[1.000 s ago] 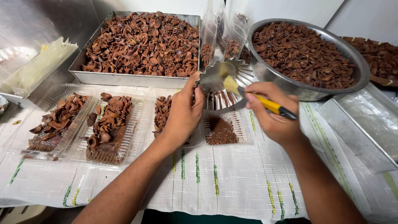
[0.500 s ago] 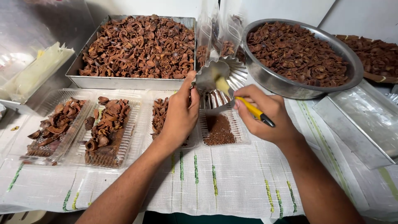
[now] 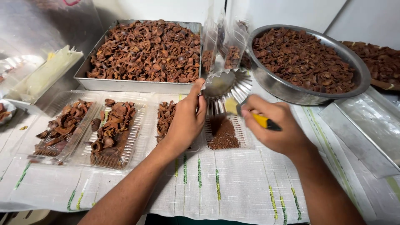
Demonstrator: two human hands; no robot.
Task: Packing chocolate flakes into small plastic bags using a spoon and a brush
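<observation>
My left hand (image 3: 186,118) grips the edge of a fluted metal mould (image 3: 227,89), tilted over a clear ribbed plastic tray (image 3: 246,141) that holds a patch of fine brown crumbs (image 3: 223,134). Gripped in my right hand (image 3: 273,127) is a small brush with a yellow and black handle (image 3: 266,122), its pale bristles against the mould's inside. A neighbouring clear tray section under my left hand holds brown dried shell pieces (image 3: 165,116).
A rectangular metal pan (image 3: 125,84) and a round steel bowl (image 3: 291,92) at the back hold brown dried pieces. Two filled clear trays (image 3: 79,129) lie at left. Clear pouches (image 3: 225,46) stand between pan and bowl. A metal tray (image 3: 366,129) sits right, on white striped cloth (image 3: 233,191).
Both hands with the mould and brush have shifted slightly nearer and lower over the crumb tray; the brush has moved down along the mould.
</observation>
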